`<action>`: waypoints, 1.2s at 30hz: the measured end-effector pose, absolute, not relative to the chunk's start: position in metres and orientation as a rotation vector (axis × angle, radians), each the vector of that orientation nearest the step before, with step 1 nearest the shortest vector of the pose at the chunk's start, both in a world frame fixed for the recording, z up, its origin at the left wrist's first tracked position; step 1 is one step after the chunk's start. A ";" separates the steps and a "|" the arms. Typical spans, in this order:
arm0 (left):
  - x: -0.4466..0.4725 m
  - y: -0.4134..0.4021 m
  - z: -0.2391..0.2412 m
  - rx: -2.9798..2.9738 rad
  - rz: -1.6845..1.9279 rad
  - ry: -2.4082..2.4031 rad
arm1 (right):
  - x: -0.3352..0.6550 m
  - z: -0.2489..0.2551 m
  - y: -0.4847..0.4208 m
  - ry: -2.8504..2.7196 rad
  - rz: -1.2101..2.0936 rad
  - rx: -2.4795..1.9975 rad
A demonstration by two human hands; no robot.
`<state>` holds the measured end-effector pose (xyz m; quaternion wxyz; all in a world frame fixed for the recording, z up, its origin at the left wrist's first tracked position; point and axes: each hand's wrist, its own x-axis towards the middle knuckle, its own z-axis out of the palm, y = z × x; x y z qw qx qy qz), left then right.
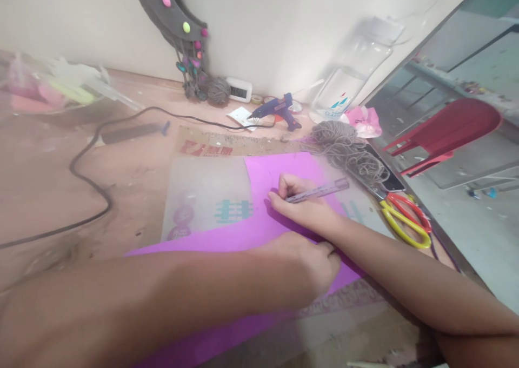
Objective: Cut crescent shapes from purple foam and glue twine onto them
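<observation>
Gripping a pen (320, 191) between curled fingers, the right hand (302, 205) rests on the far part of a purple sheet (267, 176), the pen lying almost flat and pointing off to the right. The left hand (310, 265) sits nearer the person on the same sheet, its fingers folded under into a loose fist that presses down on the paper and holds nothing I can make out. The two hands are close together, the left wrist crossing in front of the right forearm. The purple sheet lies on the counter (60, 195), partly over a clear plastic sheet (206, 195) with printed shapes, and beyond that is a strip of cardboard (211, 147) with red lettering. Just right of the right hand lie scissors (405, 219) with yellow and red handles, and behind them a loose tangle of grey yarn (348, 149). Farther back stand a blue glue gun (278, 109), a pink bag (365, 120) and a clear plastic jar (352, 71) near the wall. A black cable (93, 141) loops across the left of the counter. A red chair (446, 130) stands off the counter's right edge.
</observation>
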<state>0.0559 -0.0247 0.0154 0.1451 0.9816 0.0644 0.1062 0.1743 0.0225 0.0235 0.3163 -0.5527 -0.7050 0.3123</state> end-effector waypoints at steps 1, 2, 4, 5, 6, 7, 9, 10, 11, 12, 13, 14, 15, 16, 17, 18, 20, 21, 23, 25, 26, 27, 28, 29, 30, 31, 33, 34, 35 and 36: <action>0.056 -0.025 0.015 2.827 0.319 0.179 | 0.174 0.023 0.022 -1.860 0.828 -1.455; 0.057 -0.025 0.014 2.827 0.343 0.173 | 0.174 0.023 0.022 -1.864 0.819 -1.457; 0.057 -0.025 0.014 2.827 0.382 0.182 | 0.175 0.023 0.022 -1.878 0.778 -1.466; 0.056 -0.025 0.014 2.828 0.388 0.193 | 0.175 0.023 0.022 -1.881 0.756 -1.472; 0.056 -0.025 0.015 2.831 0.386 0.204 | 0.176 0.023 0.022 -1.879 0.737 -1.479; 0.055 -0.025 0.015 2.835 0.381 0.210 | 0.176 0.024 0.023 -1.874 0.722 -1.491; 0.054 -0.025 0.015 2.847 0.378 0.207 | 0.178 0.025 0.023 -1.860 0.695 -1.521; 0.053 -0.025 0.014 2.855 0.383 0.198 | 0.179 0.026 0.023 -1.853 0.681 -1.540; 0.053 -0.026 0.012 2.861 0.396 0.199 | 0.180 0.028 0.023 -1.845 0.664 -1.560; 0.052 -0.026 0.010 2.867 0.417 0.200 | 0.181 0.029 0.024 -1.835 0.644 -1.578; 0.052 -0.026 0.008 2.874 0.439 0.197 | 0.181 0.030 0.024 -1.827 0.629 -1.590; 0.053 -0.026 0.007 2.882 0.455 0.195 | 0.182 0.030 0.024 -1.818 0.620 -1.595; 0.053 -0.026 0.007 2.888 0.463 0.193 | 0.182 0.030 0.024 -1.813 0.624 -1.593; 0.053 -0.026 0.007 2.894 0.456 0.189 | 0.182 0.030 0.024 -1.815 0.640 -1.583; 0.053 -0.026 0.008 2.897 0.436 0.181 | 0.182 0.029 0.024 -1.824 0.664 -1.567; 0.053 -0.026 0.010 2.898 0.406 0.179 | 0.181 0.028 0.024 -1.837 0.688 -1.552; 0.054 -0.026 0.013 2.890 0.356 0.190 | 0.181 0.027 0.023 -1.861 0.716 -1.533; 0.053 -0.026 0.015 2.887 0.354 0.193 | 0.180 0.026 0.023 -1.868 0.716 -1.532; 0.053 -0.026 0.016 2.892 0.372 0.203 | 0.181 0.027 0.024 -1.863 0.694 -1.548; 0.052 -0.026 0.014 2.910 0.404 0.195 | 0.183 0.027 0.025 -1.851 0.662 -1.576; 0.052 -0.026 0.013 2.921 0.419 0.190 | 0.185 0.028 0.026 -1.841 0.646 -1.593; 0.052 -0.026 0.012 2.931 0.434 0.180 | 0.186 0.029 0.027 -1.827 0.628 -1.611; 0.052 -0.025 0.010 2.939 0.453 0.171 | 0.188 0.029 0.028 -1.810 0.609 -1.626; 0.052 -0.025 0.009 2.943 0.473 0.166 | 0.190 0.030 0.029 -1.793 0.591 -1.639; 0.052 -0.025 0.008 2.946 0.491 0.164 | 0.192 0.031 0.029 -1.777 0.576 -1.647; 0.052 -0.025 0.007 2.949 0.506 0.168 | 0.193 0.031 0.030 -1.767 0.570 -1.647; 0.052 -0.025 0.005 2.955 0.524 0.178 | 0.193 0.031 0.030 -1.773 0.591 -1.628; 0.052 -0.025 0.004 2.959 0.534 0.183 | 0.193 0.031 0.029 -1.784 0.616 -1.613; 0.052 -0.026 0.004 2.963 0.544 0.185 | 0.192 0.030 0.029 -1.799 0.643 -1.598; 0.052 -0.026 0.003 2.964 0.551 0.186 | 0.191 0.029 0.028 -1.814 0.666 -1.586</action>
